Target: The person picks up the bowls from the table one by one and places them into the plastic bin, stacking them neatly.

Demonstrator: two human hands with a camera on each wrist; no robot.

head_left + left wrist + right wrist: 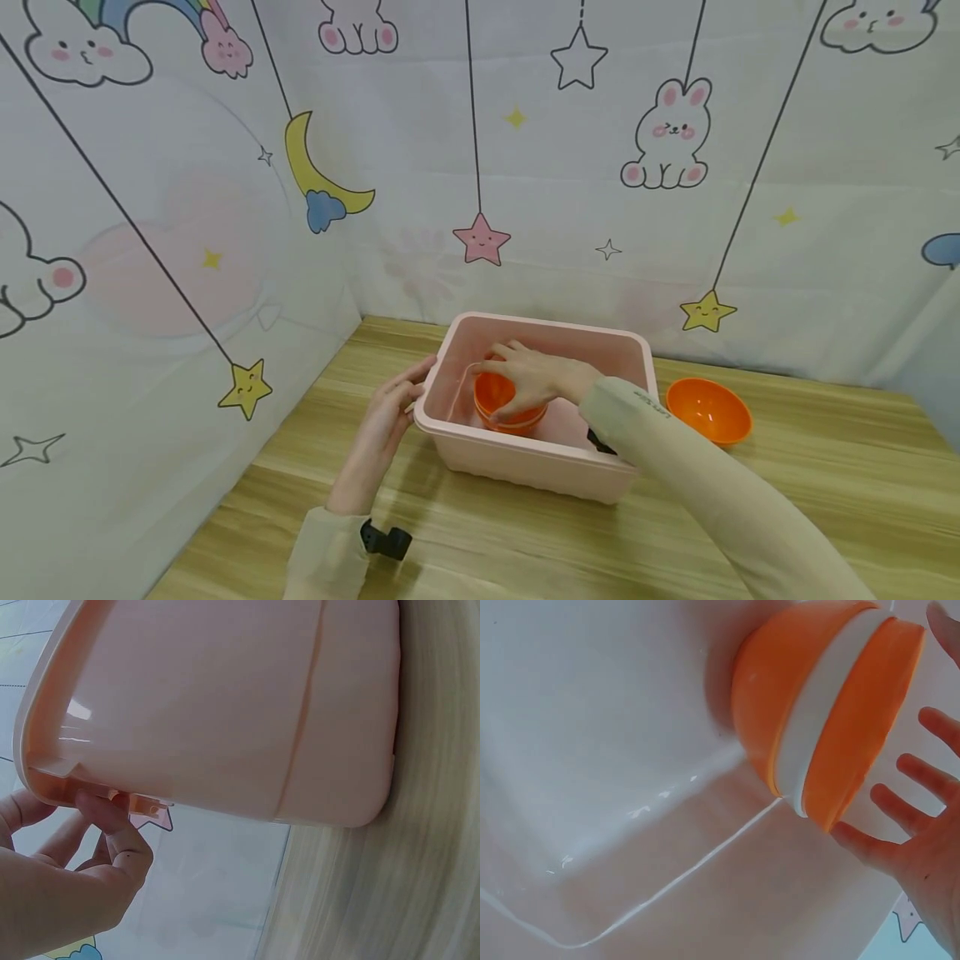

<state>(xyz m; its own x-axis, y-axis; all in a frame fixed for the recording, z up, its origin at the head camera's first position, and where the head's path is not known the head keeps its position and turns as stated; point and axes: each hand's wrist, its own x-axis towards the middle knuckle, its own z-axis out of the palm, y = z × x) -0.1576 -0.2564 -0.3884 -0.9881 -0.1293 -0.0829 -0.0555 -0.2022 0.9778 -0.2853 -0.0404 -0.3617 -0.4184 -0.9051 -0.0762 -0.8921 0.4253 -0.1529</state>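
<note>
A pink plastic bin stands on the wooden table. My left hand holds its left end; the left wrist view shows thumb and fingers gripping under the rim. Inside the bin, towards its left side, sits a stack of nested bowls. The top orange bowl rests in a white bowl, with another orange bowl below. Over the stack my right hand is spread with fingers apart. One fingertip meets the top rim, while the other fingers stand off it.
Another orange bowl stands on the table, just right of the bin. A white cloth backdrop with cartoon prints rises behind the table and along its left side.
</note>
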